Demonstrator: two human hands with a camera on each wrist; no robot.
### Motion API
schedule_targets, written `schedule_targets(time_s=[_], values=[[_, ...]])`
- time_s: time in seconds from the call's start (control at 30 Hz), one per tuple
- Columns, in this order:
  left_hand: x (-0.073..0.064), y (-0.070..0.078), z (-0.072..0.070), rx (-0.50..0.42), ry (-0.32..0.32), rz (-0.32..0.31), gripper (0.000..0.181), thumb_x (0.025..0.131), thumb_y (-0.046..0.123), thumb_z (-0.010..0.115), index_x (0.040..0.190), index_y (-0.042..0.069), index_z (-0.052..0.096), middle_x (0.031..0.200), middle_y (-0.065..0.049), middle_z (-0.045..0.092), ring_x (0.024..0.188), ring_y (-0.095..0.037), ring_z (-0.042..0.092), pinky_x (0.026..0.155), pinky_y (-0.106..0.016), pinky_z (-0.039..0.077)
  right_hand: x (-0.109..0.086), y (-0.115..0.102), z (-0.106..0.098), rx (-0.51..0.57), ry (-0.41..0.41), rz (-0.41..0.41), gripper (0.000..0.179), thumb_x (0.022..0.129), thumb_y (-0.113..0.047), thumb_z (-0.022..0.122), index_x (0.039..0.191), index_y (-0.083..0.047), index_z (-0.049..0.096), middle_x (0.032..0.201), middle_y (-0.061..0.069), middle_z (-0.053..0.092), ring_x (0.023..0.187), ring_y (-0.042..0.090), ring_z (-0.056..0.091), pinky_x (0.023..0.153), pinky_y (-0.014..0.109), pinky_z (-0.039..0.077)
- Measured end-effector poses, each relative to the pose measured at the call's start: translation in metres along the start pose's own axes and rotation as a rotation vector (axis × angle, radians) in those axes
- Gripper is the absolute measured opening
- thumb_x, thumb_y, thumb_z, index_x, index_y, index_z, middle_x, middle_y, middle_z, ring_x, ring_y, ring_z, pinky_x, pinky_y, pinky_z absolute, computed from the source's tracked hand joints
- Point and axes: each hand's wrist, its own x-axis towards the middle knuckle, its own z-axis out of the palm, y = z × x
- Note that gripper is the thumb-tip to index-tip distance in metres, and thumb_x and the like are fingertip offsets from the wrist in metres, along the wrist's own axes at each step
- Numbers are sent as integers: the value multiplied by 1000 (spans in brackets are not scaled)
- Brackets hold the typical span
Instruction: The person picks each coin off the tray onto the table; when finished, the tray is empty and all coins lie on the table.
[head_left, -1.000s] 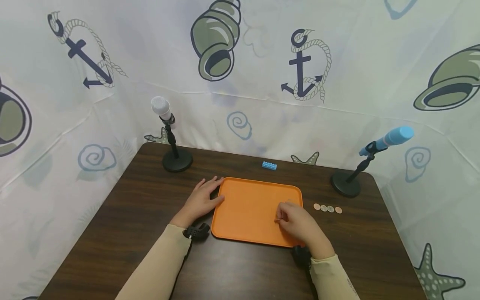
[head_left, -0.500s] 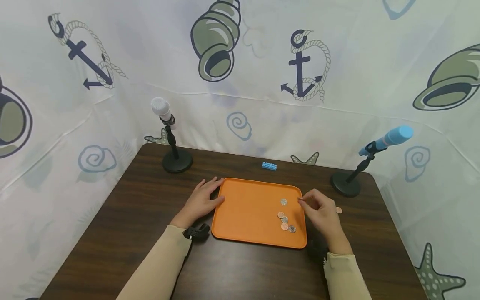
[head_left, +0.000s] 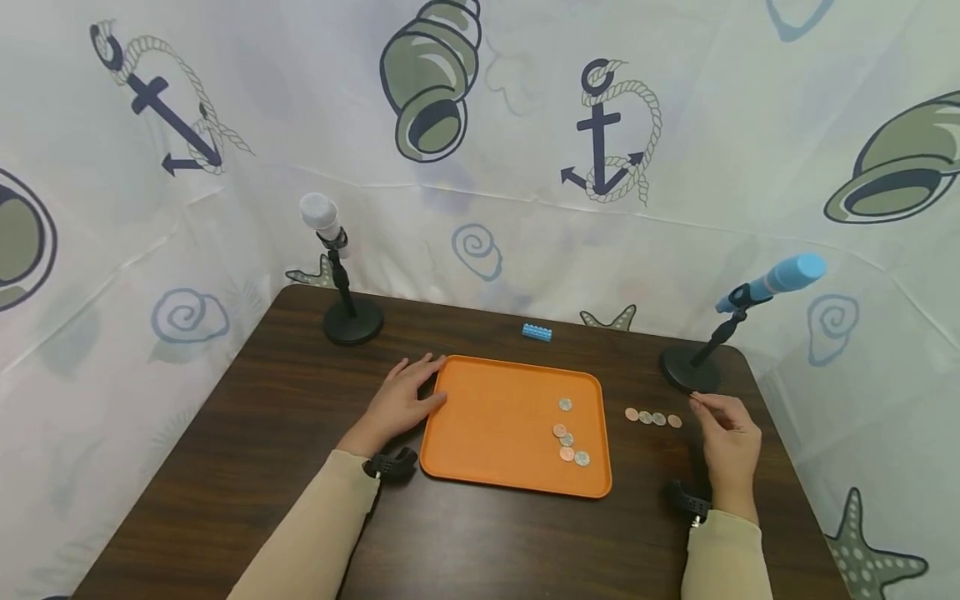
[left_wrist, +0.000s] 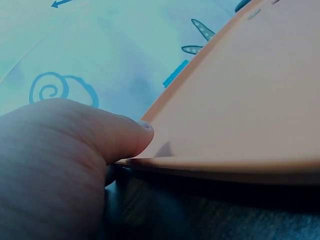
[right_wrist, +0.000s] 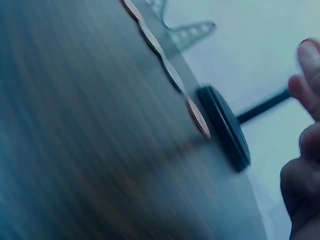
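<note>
Sleeves: While both pale ones stretch over the dark desk, each wrist carries a small black device.
Right hand: thumb and forefinger brought together, pinching a coin, mostly hidden, past the row's right end; I can't tell which way its face is turned.
Left hand: relaxed, fingers loosely spread and gripping nothing, thumb over the tray's left rim.
Orange tray: flat on the desk between the hands, long axis running left to right, its right end dipping slightly nearer the person.
Tray coins: five, lying flat toward the right side; one silver piece sits alone, farther back than the other four.
Coin row: just right of the tray, copper, silver, silver, copper, laid flat side by side; the line points rightward, slanting a little toward the person.
Blue microphone: on a black stand, head tipped up and right.
Blue brick: behind the tray, lengthwise left to right.
White microphone: far left, leaning up and left.
Backdrop: white cloth with anchors and shells.
</note>
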Motion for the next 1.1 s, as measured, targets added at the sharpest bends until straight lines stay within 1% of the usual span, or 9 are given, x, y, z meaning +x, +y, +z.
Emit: schedule_targets(time_s=[0.13,0.27,0.37,0.47,0.57,0.67,0.83,0.93,1.1], values=[[0,-1,0,0,11,2,69,106,40,72,167,16,48,171,-6,49,165,-29,37,140,-59,12,3,4,-16,-149,10,146,22,94,-13,88,111,0,85,94,-21,80,88,-3,70,72,8,51],[1,-2,2,2,13,4,70,106,40,72,167,17,47,171,-6,49,165,-29,37,140,-60,12,5,7,-24,-289,-46,274,37,96,-29,87,124,-7,81,85,-28,73,82,-5,64,70,10,45],[1,-2,2,5,10,-1,70,106,40,72,167,18,47,171,-5,49,165,-29,37,140,-59,12,6,12,-24,-315,-79,308,38,96,-34,87,125,-9,81,81,-28,71,81,-3,62,70,12,45],[2,-2,1,3,7,-7,70,106,40,72,168,19,47,171,-6,49,165,-28,37,140,-59,11,6,16,-23,-325,-97,332,34,96,-35,87,121,-11,85,84,-32,72,86,-6,64,74,10,46],[2,-2,1,4,5,-13,70,106,40,72,168,19,47,172,-5,49,166,-28,37,140,-58,11,7,15,-24,-353,-120,369,39,96,-38,86,125,-12,84,86,-34,71,88,-7,63,75,10,47],[1,-1,1,7,-1,-17,71,106,40,72,168,19,46,172,-6,48,166,-27,36,140,-58,11,8,13,-25,-384,-141,418,43,96,-40,86,126,-10,81,82,-31,68,82,-3,60,68,16,48],[1,0,1,9,-5,-15,71,106,39,72,168,17,46,172,-7,48,166,-28,36,140,-58,12,9,9,-28,-359,-201,507,41,97,-34,85,123,-4,78,76,-17,69,59,9,56,48,28,48],[0,0,2,16,-5,-12,71,106,39,72,168,17,46,171,-7,49,165,-28,37,140,-59,12,9,9,-29,-353,-237,535,40,98,-31,84,126,-3,77,76,-12,70,55,12,56,45,30,50],[1,1,1,12,-2,-16,71,106,39,73,168,17,46,172,-6,48,166,-28,36,140,-58,11,10,9,-28,-385,-260,525,37,100,-27,81,128,-2,77,78,-10,69,57,12,58,46,30,52]])
